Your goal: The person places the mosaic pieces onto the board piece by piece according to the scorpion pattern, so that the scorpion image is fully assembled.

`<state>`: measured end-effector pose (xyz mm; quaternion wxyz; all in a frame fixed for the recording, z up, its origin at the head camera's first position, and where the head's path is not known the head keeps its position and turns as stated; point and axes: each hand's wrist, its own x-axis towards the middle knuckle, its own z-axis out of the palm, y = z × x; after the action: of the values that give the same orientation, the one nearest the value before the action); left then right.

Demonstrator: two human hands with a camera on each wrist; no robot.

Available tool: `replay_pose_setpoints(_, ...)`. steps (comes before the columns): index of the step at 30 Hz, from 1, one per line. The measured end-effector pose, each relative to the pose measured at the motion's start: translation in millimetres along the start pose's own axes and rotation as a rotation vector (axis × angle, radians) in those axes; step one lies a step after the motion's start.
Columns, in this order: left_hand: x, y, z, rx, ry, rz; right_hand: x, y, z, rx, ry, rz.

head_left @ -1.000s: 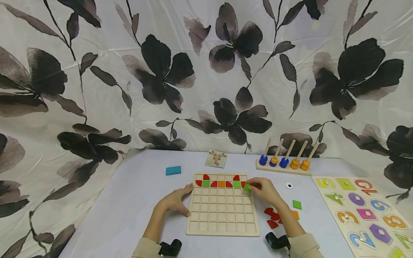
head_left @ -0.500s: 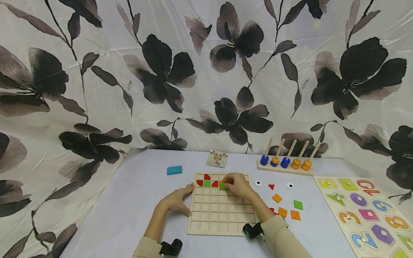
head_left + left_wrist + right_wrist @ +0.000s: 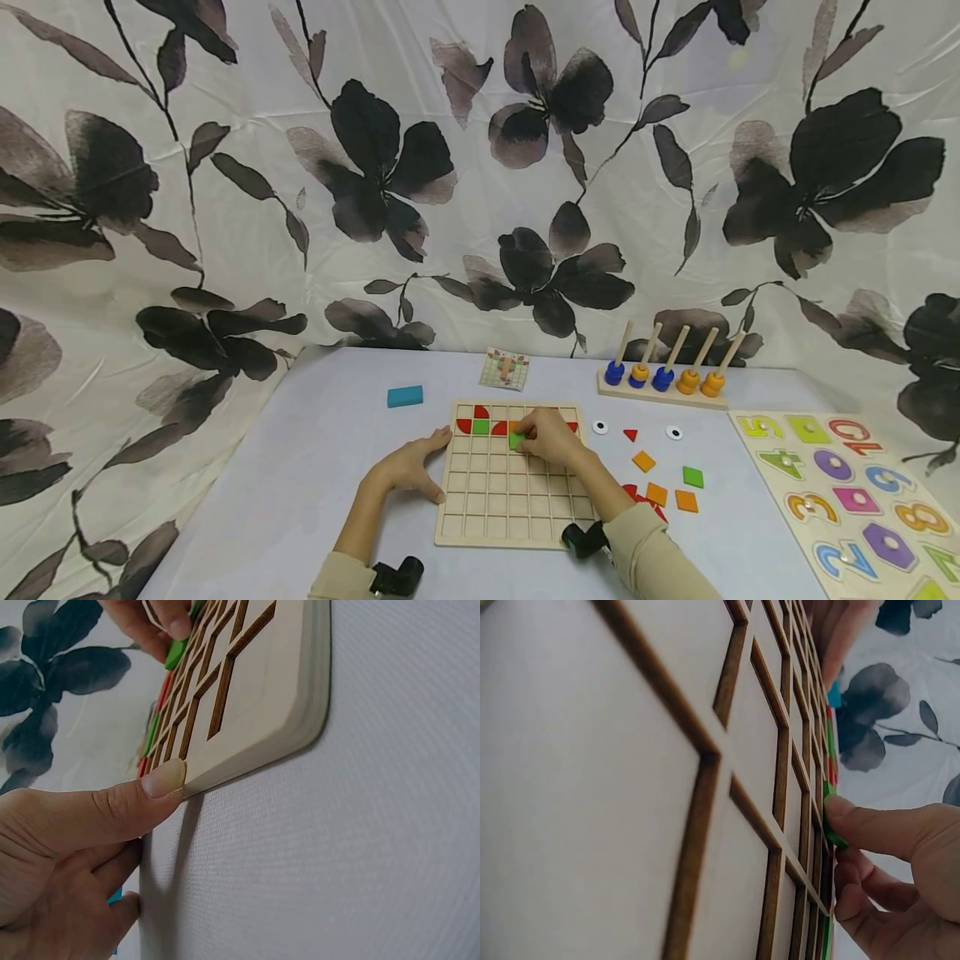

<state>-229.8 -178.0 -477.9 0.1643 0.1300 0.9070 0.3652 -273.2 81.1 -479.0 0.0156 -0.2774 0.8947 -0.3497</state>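
Observation:
My right hand pinches a green square tile between thumb and fingers, over the third row of a wooden grid board. In the right wrist view the thumb lies on that green tile, which is slightly tilted at the grid. My left hand rests at the board's left edge, its thumb touching the side and its fingers extended. In the board's upper rows lie red quarter-round pieces, a green square and an orange one, partly covered by my right hand.
Right of the board lie white rings, a red triangle, orange squares, a green square and red pieces. Behind stand a pattern card, a blue block and a peg stand. A number board lies far right.
My right hand has moved left from the board's right edge with the green tile, to the middle column, then slightly toward me. My left hand has stayed in place.

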Motion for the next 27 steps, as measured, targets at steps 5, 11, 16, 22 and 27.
replay_pose_setpoints(5,-0.1,-0.4,-0.2,-0.012,-0.003,0.004,0.1,-0.6,0.1,-0.003,-0.006,0.006)
replay_pose_setpoints(11,-0.4,-1.1,-0.5,-0.012,-0.007,0.007,3.8,0.6,1.0,0.051,-0.007,0.011)
replay_pose_setpoints(16,-1.1,-1.3,-1.0,-0.019,-0.014,0.008,8.4,2.7,2.8,0.084,0.017,0.016)
replay_pose_setpoints(22,-2.1,0.6,-1.4,-0.022,-0.007,-0.004,14.0,-0.8,7.2,0.104,0.018,0.003)
replay_pose_setpoints(27,-1.5,0.9,-0.8,-0.022,0.000,-0.012,17.9,-7.3,12.2,0.071,-0.010,0.002)
